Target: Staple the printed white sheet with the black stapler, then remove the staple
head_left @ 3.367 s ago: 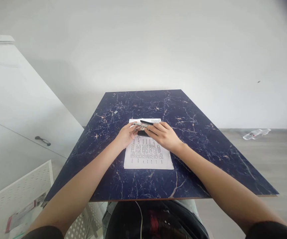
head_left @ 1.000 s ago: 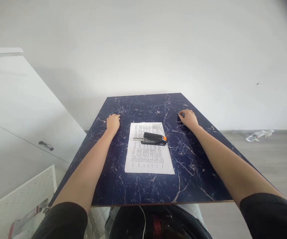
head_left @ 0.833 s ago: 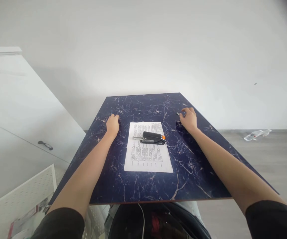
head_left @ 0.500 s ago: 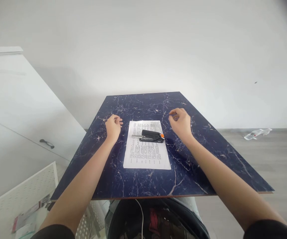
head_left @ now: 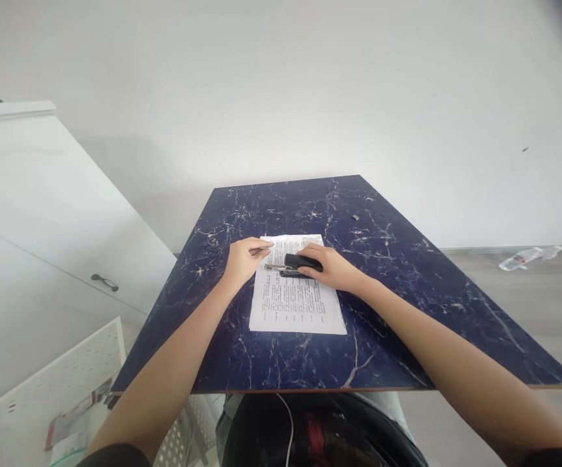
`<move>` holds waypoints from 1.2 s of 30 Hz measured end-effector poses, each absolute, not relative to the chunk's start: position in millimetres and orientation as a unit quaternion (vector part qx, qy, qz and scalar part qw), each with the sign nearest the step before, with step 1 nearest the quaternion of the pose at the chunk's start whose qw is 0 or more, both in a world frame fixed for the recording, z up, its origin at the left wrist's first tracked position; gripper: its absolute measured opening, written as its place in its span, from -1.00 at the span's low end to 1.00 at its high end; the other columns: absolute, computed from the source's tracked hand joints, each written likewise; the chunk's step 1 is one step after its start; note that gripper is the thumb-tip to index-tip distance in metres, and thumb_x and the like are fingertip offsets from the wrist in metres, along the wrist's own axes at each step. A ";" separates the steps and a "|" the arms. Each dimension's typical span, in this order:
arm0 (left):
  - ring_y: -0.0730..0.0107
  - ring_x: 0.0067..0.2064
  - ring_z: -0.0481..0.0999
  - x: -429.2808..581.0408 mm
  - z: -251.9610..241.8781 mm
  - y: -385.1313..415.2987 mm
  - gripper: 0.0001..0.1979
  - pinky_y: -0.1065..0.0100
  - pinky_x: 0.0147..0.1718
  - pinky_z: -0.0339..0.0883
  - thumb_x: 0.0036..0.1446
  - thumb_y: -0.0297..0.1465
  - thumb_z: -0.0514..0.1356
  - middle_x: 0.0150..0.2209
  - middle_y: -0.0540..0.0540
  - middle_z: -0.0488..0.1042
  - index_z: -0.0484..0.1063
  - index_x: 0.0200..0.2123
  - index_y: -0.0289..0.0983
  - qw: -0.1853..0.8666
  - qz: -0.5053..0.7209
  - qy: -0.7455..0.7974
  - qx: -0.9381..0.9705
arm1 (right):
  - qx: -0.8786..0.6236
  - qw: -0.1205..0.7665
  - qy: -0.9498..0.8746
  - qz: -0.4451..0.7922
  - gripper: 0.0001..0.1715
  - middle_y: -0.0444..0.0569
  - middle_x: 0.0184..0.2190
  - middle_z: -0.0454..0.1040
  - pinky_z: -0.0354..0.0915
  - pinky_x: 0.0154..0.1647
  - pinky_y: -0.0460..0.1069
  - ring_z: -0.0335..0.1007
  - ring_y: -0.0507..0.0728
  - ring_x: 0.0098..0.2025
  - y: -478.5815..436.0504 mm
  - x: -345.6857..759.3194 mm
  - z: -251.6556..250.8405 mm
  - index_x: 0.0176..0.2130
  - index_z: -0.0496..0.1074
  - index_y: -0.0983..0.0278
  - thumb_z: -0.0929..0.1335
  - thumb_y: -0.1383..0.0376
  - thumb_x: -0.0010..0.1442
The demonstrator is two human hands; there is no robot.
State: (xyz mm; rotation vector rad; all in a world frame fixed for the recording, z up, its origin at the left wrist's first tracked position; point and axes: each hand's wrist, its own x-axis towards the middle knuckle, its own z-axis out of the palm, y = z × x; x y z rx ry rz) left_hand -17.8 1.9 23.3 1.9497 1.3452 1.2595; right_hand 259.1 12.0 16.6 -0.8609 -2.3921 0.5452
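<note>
A black stapler lies on a printed sheet of paper, its metal staple tray sticking out to the left. My right hand is closed around the stapler's right end and hides it. My left hand is over the paper's upper left edge, just left of the metal tray. Its thumb and fingers are pinched together; whatever may be between them is too small to name.
The paper lies on a dark blue marbled table. A small dark piece sits toward the back right. To the left stands a white cabinet; clear plastic packaging lies on the floor at right.
Both hands have moved inward over the paper. My right hand has taken hold of the stapler, and the left has come near its metal tray. The small dark piece now shows.
</note>
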 end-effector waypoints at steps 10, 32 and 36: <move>0.25 -0.18 0.67 -10.1 12.2 3.2 -0.91 0.14 -0.01 0.55 0.16 -0.39 0.35 -0.25 -0.10 0.68 0.66 -0.40 -0.17 0.281 0.388 0.415 0.774 | -0.339 0.247 -0.886 0.200 -0.71 0.05 -0.10 0.58 0.35 -0.12 0.12 0.49 0.22 -0.12 8.9 256.9 16.9 0.04 0.50 0.18 0.35 0.15 0.38; 0.19 -0.09 0.62 -28.4 29.9 2.6 -0.91 0.08 0.02 0.47 0.22 -0.34 0.33 -0.15 -0.12 0.67 0.67 -0.23 -0.10 0.229 0.250 0.396 0.853 | -0.346 0.233 -0.886 0.204 -0.72 0.01 -0.18 0.59 0.31 -0.19 0.09 0.48 0.19 -0.20 9.0 257.9 18.2 -0.01 0.50 0.18 0.33 0.10 0.40; 0.21 -0.12 0.65 -25.2 31.5 0.4 -0.90 0.10 0.03 0.49 0.26 -0.33 0.29 -0.17 -0.11 0.67 0.64 -0.22 -0.14 0.243 0.296 0.433 0.816 | -0.345 0.230 -0.887 0.204 -0.72 0.01 -0.19 0.59 0.30 -0.21 0.08 0.47 0.19 -0.23 9.2 257.9 18.2 -0.02 0.49 0.18 0.33 0.10 0.40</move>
